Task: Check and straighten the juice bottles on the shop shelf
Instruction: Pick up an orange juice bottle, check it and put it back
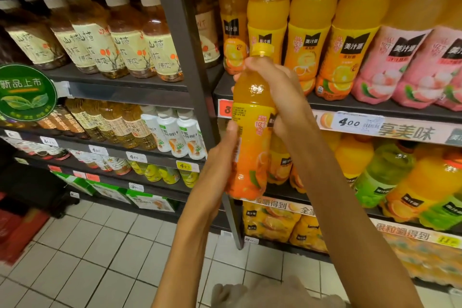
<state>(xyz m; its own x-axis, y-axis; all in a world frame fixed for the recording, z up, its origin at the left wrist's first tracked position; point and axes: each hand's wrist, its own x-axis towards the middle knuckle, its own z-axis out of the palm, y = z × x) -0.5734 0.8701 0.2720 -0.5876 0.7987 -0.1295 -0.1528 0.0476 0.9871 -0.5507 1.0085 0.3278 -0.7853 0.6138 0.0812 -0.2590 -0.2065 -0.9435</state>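
Both hands on one orange juice bottle (251,132), held in the air in front of the shelving, roughly upright with the top leaning slightly right, yellow cap (262,49) on. Right hand (280,90) wraps the upper part, fingers curled around the neck and shoulder just below the cap, palm covering the right side of the label. Left hand (221,157) grips the lower half from the left, thumb lying up along the label edge, fingers hidden behind the bottle. The back of the label with fine print faces the camera. Bottle is off the shelf, in front of the dark upright post (185,57) between two shelf bays and overlapping the red price tag (225,109) on the shelf edge. Behind it on the right bay's upper shelf (375,105): a row of matching orange juice bottles (310,32) standing upright, labels forward, then pink lychee bottles (400,65) further right. White price tag reading 4.00 (357,122) sits on that shelf edge. The shelf below holds more orange bottles and green bottles (385,172), tilted in the wide-angle view. Left bay: brown tea bottles with cream labels (120,42) on top, white bottles (172,132) one shelf down, green round sign (26,92) at the far left. White tiled floor (100,245) below.
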